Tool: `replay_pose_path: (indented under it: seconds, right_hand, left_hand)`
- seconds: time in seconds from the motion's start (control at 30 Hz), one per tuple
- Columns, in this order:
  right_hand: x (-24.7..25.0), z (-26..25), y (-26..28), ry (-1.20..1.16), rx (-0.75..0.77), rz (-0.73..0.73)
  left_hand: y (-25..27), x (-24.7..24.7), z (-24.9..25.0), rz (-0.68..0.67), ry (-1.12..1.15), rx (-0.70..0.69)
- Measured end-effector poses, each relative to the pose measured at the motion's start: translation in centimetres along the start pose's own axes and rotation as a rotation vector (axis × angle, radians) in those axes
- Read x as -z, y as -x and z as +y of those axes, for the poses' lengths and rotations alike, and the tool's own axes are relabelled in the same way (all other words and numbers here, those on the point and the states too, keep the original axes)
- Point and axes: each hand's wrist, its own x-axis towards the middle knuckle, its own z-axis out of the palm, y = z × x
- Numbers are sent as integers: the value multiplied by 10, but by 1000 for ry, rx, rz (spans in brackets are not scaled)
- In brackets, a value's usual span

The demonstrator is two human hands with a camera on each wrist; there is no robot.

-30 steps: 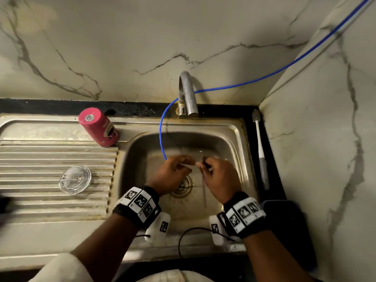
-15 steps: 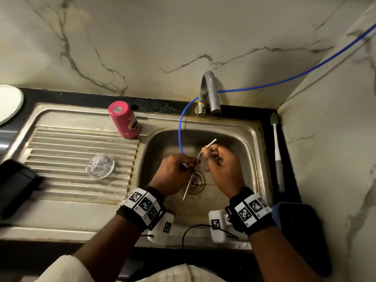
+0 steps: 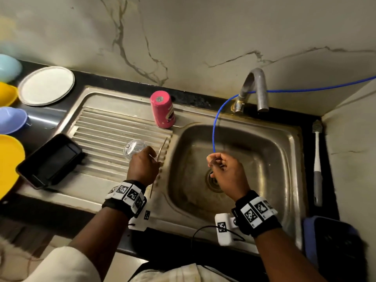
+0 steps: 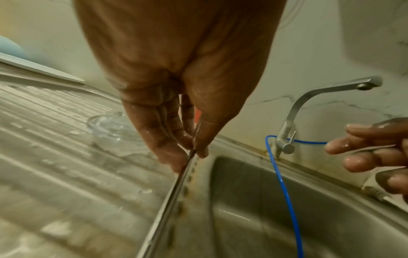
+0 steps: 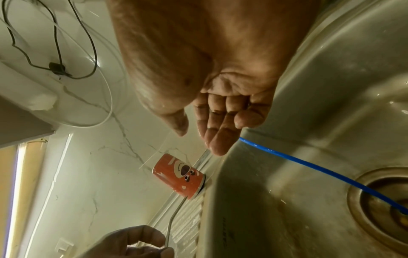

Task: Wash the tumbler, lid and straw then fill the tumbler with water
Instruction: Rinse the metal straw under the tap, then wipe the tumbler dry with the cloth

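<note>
An upside-down pink tumbler (image 3: 162, 111) (image 5: 178, 178) stands on the sink ledge, at the back of the drainboard (image 3: 101, 127). On the ribs lies a clear lid (image 3: 132, 148) (image 4: 110, 127). My left hand (image 3: 146, 161) (image 4: 194, 153) pinches a thin metal straw (image 3: 161, 147) (image 4: 167, 200) (image 5: 174, 214) over the drainboard's right edge, just right of the lid. Over the sink basin (image 3: 274, 151), my wet right hand (image 3: 215, 161) (image 5: 198, 136) hovers with relaxed fingers and holds nothing.
A blue hose (image 3: 214, 127) hangs from beside the tap (image 3: 254, 88) into the drain (image 5: 386, 200). A long brush (image 3: 317, 163) lies right of the sink. A black tray (image 3: 50, 161), a white plate (image 3: 46, 85) and coloured bowls (image 3: 11, 120) sit at the left.
Both hands held the straw over the basin before. The right hand has let go, and the left hand has carried the straw left to the drainboard edge. The head view swung left.
</note>
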Motion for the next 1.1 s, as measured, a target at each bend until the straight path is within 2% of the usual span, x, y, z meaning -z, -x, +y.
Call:
replay_pose_path:
  seconds: [0.27,0.53,0.67,0.77,0.9,0.97,1.1]
  right_hand:
    - [-12,2,4,28,-25,-1]
    - [-17,2,9,48,-60,10]
    - [-19,-2,8,40,-52,29]
    - [-19,-3,6,45,-49,47]
    - [-15,-3,8,69,-45,58]
    - [-11,-1,11,68,-57,71]
    - [0,7,20,62,-90,114]
  left_hand:
    - [-10,-1,-15,8,-124,49]
    - [-14,2,-20,-17,-278,-20]
    - [-12,16,-4,-14,-301,-69]
    - [-16,34,28,82,-255,-142]
    - [-50,51,73,264,-84,-379]
    - [-79,55,91,240,-127,-416]
    - [-124,51,110,43,-386,-318]
